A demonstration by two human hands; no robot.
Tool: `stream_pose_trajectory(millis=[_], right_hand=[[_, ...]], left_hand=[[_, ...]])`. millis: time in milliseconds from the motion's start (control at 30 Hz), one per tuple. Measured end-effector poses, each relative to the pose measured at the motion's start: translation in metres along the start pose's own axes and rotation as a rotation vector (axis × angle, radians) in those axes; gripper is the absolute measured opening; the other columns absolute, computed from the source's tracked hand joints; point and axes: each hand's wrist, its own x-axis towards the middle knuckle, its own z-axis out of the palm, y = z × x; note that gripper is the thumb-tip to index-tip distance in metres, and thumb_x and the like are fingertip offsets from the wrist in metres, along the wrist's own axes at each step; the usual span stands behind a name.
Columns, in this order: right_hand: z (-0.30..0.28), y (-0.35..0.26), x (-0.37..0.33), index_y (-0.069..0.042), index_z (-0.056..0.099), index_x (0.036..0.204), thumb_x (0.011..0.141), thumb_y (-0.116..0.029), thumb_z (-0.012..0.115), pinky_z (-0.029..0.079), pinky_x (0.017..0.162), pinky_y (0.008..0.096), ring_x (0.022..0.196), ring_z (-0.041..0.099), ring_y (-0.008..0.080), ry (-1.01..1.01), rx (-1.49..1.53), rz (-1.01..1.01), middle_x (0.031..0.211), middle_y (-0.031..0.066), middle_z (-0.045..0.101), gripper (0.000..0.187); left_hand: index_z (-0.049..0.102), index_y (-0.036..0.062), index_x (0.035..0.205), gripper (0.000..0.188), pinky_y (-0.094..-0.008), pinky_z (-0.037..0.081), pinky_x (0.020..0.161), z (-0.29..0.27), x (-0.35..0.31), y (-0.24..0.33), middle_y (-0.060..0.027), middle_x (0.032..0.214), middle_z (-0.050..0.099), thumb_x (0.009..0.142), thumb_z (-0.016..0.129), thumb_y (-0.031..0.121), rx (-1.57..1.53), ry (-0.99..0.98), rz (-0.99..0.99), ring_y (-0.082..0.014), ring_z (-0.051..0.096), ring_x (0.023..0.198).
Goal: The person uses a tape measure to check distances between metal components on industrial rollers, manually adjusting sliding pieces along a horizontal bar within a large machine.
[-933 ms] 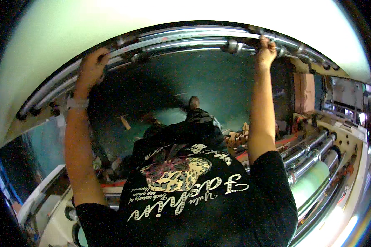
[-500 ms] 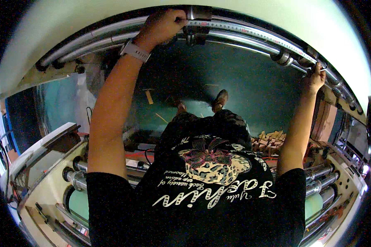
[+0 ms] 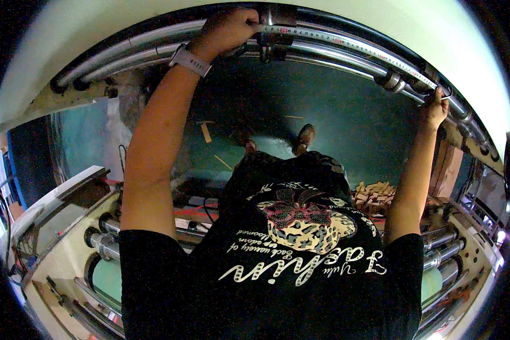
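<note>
A white steel tape measure is stretched along metal rollers at the far side. My left hand, with a light watch on its wrist, is closed at the tape's left end, beside a dark collar on the shaft. My right hand pinches the tape's right end near another collar; a small pale hook-like piece shows by its fingertips. Just under the tape runs a shiny roller. Whatever lies inside my left fist is hidden.
Behind the rollers curves a pale machine panel. Below are a green floor with thin strips on it and a heap of small wooden pieces. Nearer me, more rollers sit in a cream frame on both sides.
My left hand has shifted slightly right and up in the picture along with the tape end. My right hand stays nearly in place, and my torso appears a little further right.
</note>
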Motion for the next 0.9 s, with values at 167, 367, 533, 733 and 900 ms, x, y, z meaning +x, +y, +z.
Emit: stream_pose_trajectory(millis=[167, 367, 533, 733, 900], right_hand=[[-0.020, 0.004, 0.010, -0.006, 0.054, 0.071, 0.083, -0.016, 0.058, 0.037, 0.048, 0.0251, 0.054, 0.047, 0.0114, 0.005, -0.141, -0.071, 0.062, 0.0015, 0.053, 0.016], [-0.021, 0.030, 0.013, -0.008, 0.061, 0.079, 0.079, -0.014, 0.063, 0.043, 0.070, 0.0272, 0.072, 0.053, 0.0128, 0.095, -0.069, -0.136, 0.078, 0.0021, 0.061, 0.007], [0.018, 0.008, -0.006, -0.011, 0.051, 0.067, 0.079, -0.018, 0.063, 0.036, 0.047, 0.0236, 0.054, 0.040, 0.0061, 0.067, 0.059, -0.106, 0.063, -0.0049, 0.049, 0.018], [-0.004, -0.001, 0.001, -0.011, 0.049, 0.067, 0.077, -0.012, 0.066, 0.030, 0.043, 0.0190, 0.049, 0.038, 0.0039, 0.082, 0.193, -0.022, 0.059, -0.0059, 0.046, 0.019], [-0.102, 0.012, 0.043, -0.008, 0.055, 0.073, 0.079, -0.015, 0.062, 0.034, 0.052, 0.0229, 0.058, 0.040, 0.0064, 0.319, -0.058, -0.239, 0.060, -0.0044, 0.045, 0.012]], left_hand=[[0.062, 0.0075, 0.087, 0.025, -0.0371, 0.046, 0.065, 0.006, 0.002, 0.007, -0.0130, 0.079, 0.062, 0.076, 0.058, 0.030, -0.058, -0.005, -0.034, -0.0282, 0.060, 0.071], [0.057, 0.0061, 0.105, 0.037, -0.0344, 0.041, 0.085, -0.005, -0.008, -0.001, -0.0111, 0.103, 0.060, 0.082, 0.053, 0.034, -0.137, -0.076, -0.194, -0.0243, 0.056, 0.096], [0.055, -0.0001, 0.089, 0.017, -0.0330, 0.041, 0.077, -0.022, -0.024, 0.024, -0.0105, 0.087, 0.059, 0.082, 0.055, 0.016, -0.028, -0.016, -0.146, -0.0226, 0.054, 0.083], [0.058, 0.0007, 0.084, 0.011, -0.0292, 0.042, 0.073, -0.027, -0.029, 0.054, -0.0090, 0.080, 0.059, 0.080, 0.056, 0.011, -0.195, -0.092, -0.249, -0.0177, 0.055, 0.077], [0.059, 0.0007, 0.089, 0.012, -0.0291, 0.043, 0.074, 0.008, 0.006, 0.194, -0.0103, 0.087, 0.061, 0.080, 0.056, 0.010, -0.204, -0.197, -0.178, -0.0196, 0.056, 0.081]])
